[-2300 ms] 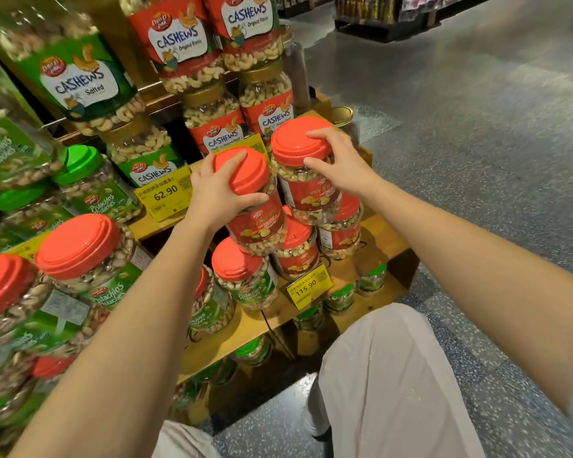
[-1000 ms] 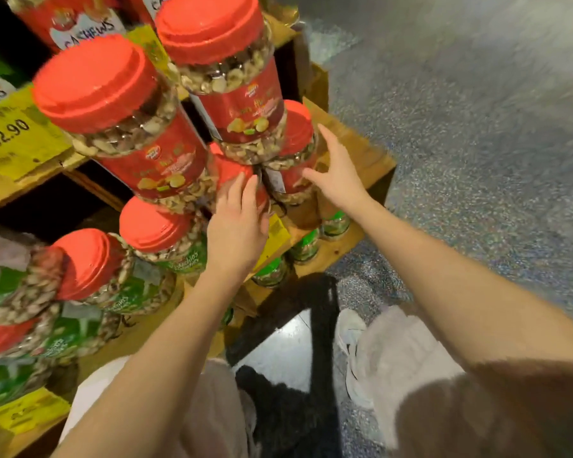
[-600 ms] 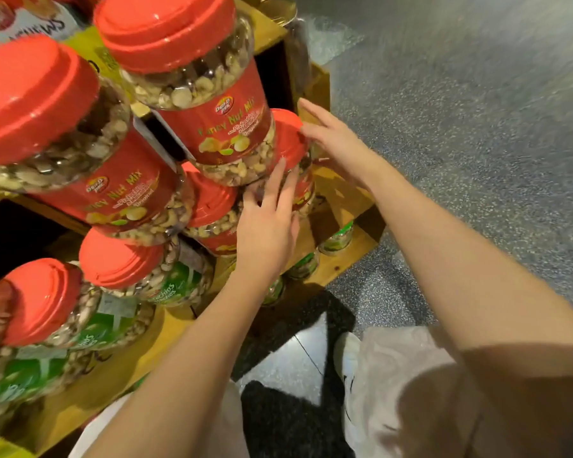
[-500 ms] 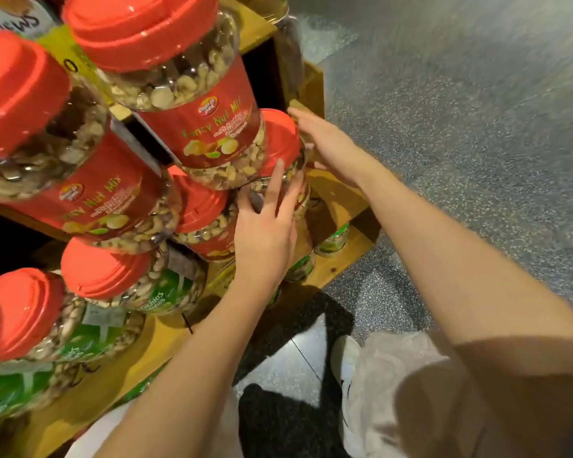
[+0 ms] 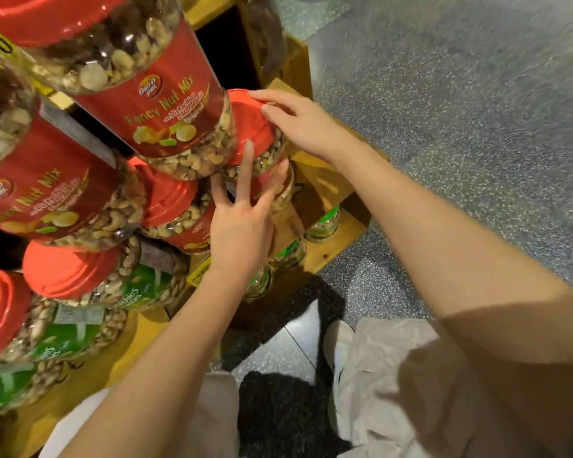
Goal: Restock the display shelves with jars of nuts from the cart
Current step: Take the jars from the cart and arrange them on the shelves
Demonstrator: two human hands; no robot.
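- Right of centre in the frame, both hands had come down from the lids of two upper jars, gripped a couple of seconds before, to one red-lidded Fancy Nut Mix jar [image 5: 245, 127] at the right end of a lower wooden shelf [image 5: 315, 190].
- Within the last half second the right hand [image 5: 305, 127] had been laid on that jar's lid. It was open, the fingers stretched across the top, with nothing gripped.
- The left hand [image 5: 242, 226] was also open. Its straight, spread fingers [image 5: 245, 166] were pressed to the jar's clear wall just below the lid.
- It was judged that the upper jars had been placed and this jar was being straightened, not lifted. No cart was seen, so the remaining stock could not be told.
- Red-labelled nut-mix jars were counted at four: two large ones [image 5: 166, 104] at upper left and two lower, the handled one included. A fifth at the left edge was too cropped to name.
- Green-labelled pistachio jars [image 5: 136, 289] numbered at least three at lower left.
- Three small green-topped jars [image 5: 323, 226] were counted on the bottom board.
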